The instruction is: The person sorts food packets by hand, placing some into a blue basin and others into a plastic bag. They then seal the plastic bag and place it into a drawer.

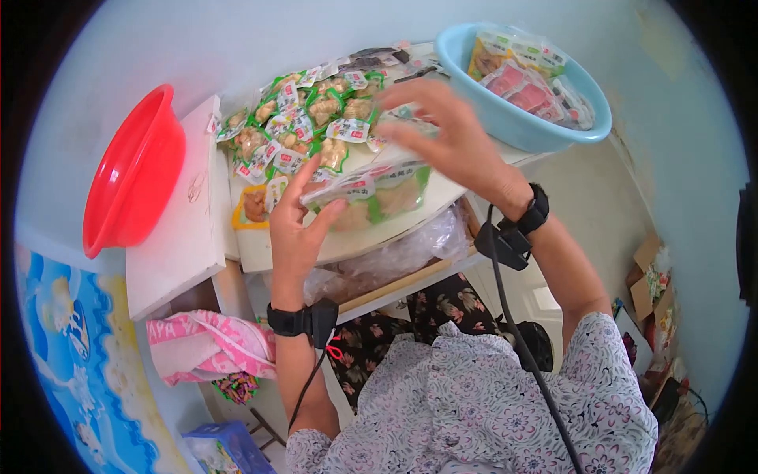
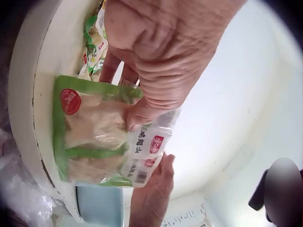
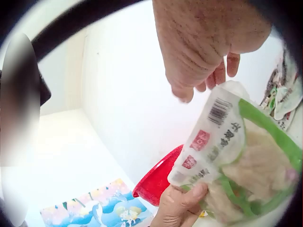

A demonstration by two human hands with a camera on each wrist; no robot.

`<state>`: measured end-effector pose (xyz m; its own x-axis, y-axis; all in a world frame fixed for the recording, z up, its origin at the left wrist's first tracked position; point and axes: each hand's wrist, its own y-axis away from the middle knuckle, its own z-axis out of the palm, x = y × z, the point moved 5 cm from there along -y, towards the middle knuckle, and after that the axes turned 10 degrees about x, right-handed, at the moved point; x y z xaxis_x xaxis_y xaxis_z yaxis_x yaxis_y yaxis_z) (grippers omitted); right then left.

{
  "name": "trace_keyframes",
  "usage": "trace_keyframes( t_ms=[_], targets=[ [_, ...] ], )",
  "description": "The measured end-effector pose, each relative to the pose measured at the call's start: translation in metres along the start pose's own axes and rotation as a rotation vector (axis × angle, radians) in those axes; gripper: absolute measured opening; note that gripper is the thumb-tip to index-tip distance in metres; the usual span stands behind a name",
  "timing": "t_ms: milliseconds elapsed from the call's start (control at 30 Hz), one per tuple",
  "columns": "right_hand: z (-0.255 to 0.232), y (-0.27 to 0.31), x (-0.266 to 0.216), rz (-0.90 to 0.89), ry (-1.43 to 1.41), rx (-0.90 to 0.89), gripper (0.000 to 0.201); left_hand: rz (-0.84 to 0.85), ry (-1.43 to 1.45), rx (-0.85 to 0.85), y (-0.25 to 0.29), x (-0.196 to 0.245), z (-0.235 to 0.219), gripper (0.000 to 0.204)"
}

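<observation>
LH pinched a green-edged bag of pale pieces, thumb on the near face, fingers behind. The bag hung tilted in the L fingers' grip, above the white table, its white header up near the R fingers. The header showed 2 matching red logos; couldn't tell if that meant 1 bag or 2 overlapped, nor whether the top was unsealed.

RH gripped nothing visible; its fingers were apart & loosely bent, blurred in the head view, close by the header's far corner. Contact w/ the bag: couldn't tell.

Step in hand, as I judged it: L held the bag up while R tended to its top edge. Next move prob. called for R thumb & fingers to meet on the header, w/ a firm L pinch so the bag didn't swing or slip.

If R was instead bound for the small packets, they lay just past the L fingertips & left of the R ones. The blue basin, w/ other bags in it, stood right of the R fingers.
</observation>
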<state>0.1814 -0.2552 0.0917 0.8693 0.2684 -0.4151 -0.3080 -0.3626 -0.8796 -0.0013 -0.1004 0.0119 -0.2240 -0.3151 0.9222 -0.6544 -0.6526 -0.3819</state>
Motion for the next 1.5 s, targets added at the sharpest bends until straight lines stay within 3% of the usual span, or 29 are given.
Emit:
trace_keyframes(
  t_ms=[33,67,100,167,233,467,567,667,733,800,867,933,1067,1133,1233,1333,1433,1500],
  targets=[
    [0.003,-0.006,-0.015,-0.178,0.056,-0.028,0.039,-0.009,-0.010,0.007,0.001,-0.004,-0.002,0.070],
    [0.011,-0.004,-0.022,-0.090,0.085,-0.234,0.039,-0.011,-0.009,0.004,0.000,-0.003,0.000,0.069],
    [0.015,0.003,-0.028,0.009,0.131,-0.433,0.038,-0.123,-0.117,-0.027,0.002,-0.001,-0.002,0.068],
    [0.029,0.019,-0.016,0.062,0.243,-0.691,0.036,-0.129,0.025,-0.035,0.003,-0.014,-0.001,0.067],
    [0.025,0.017,-0.014,0.135,0.241,-0.708,0.027,-0.070,0.035,-0.047,0.008,-0.020,-0.002,0.069],
    [0.016,0.022,-0.007,-0.018,0.251,-0.525,0.022,-0.137,-0.020,-0.046,0.018,-0.045,0.002,0.074],
    [-0.002,0.018,0.004,0.146,0.220,-0.459,0.024,-0.124,0.015,-0.025,0.023,-0.038,0.003,0.072],
    [-0.036,-0.006,0.011,0.218,0.212,-0.220,0.028,-0.094,0.021,-0.062,0.021,-0.035,0.005,0.070],
    [-0.071,-0.031,0.012,0.468,0.131,-0.017,0.033,-0.094,0.024,-0.064,0.023,-0.025,0.010,0.068],
    [-0.107,-0.058,0.018,0.369,0.158,0.164,0.036,-0.077,0.000,-0.078,0.024,-0.021,0.010,0.066],
    [-0.141,-0.082,0.039,0.412,0.362,0.235,0.039,-0.060,-0.015,-0.082,0.025,-0.020,0.008,0.064],
    [-0.167,-0.097,0.061,0.308,0.535,0.224,0.033,-0.045,-0.023,-0.084,0.026,-0.019,0.008,0.062],
    [-0.184,-0.099,0.115,0.274,0.859,0.074,0.024,0.007,-0.040,-0.071,0.024,-0.023,0.005,0.059],
    [-0.176,-0.090,0.138,0.251,0.939,-0.027,0.020,0.012,-0.041,-0.062,0.025,-0.022,0.004,0.057],
    [-0.159,-0.068,0.158,0.273,0.831,0.013,0.022,0.002,-0.033,-0.052,0.024,-0.023,0.002,0.054],
    [-0.136,-0.048,0.184,0.340,0.980,-0.316,0.027,-0.024,-0.033,-0.067,0.024,-0.024,0.003,0.052],
    [-0.128,-0.050,0.170,0.515,1.151,-0.475,0.028,-0.041,0.011,-0.066,0.024,-0.030,0.002,0.051],
    [-0.125,-0.053,0.143,0.440,1.209,-0.541,0.035,-0.042,0.020,-0.064,0.024,-0.033,0.001,0.052]
  ],
)
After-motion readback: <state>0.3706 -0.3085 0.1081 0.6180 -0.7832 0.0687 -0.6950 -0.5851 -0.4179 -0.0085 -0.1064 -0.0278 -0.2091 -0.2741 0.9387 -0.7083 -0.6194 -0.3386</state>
